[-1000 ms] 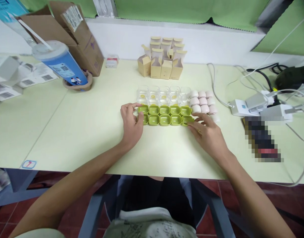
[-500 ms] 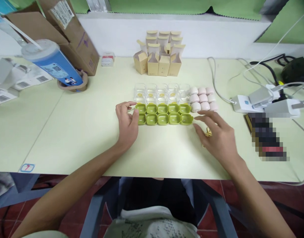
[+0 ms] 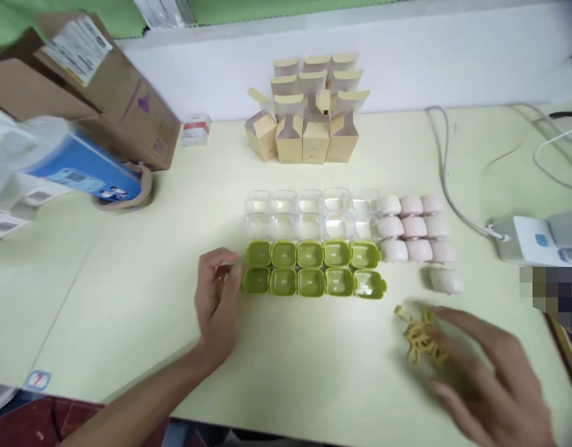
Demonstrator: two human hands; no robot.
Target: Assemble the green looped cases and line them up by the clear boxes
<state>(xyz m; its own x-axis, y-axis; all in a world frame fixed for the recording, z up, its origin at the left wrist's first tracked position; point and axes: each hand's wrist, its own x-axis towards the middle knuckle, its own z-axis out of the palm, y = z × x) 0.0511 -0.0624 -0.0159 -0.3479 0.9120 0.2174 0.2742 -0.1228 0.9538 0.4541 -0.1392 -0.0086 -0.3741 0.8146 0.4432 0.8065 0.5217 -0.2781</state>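
Two rows of small green plastic cups (image 3: 310, 282) lie side by side in front of me, their hollow sides up. At their left end is my left hand (image 3: 218, 304), fingers curled and the thumb a little apart from the index finger, nothing visible between them. My right hand (image 3: 490, 372) is slightly blurred, with fingers spread beside a small heap of yellow looped pieces (image 3: 418, 338); whether it touches them I cannot tell. Behind the green cups stand two rows of clear plastic cups (image 3: 310, 226). Pink and white rounded pieces (image 3: 413, 228) sit at their right.
Open small cardboard boxes (image 3: 290, 139) are grouped near the wall. A lone white rounded piece (image 3: 446, 280) lies near the right hand. A blue cup (image 3: 87, 164) and a large carton (image 3: 136, 118) stand at left. A white power strip (image 3: 523, 239) and cables are at right.
My right hand has moved from the right end of the green cups, right and toward me, to the yellow pieces. My left hand stays by the left end. The view has moved closer.
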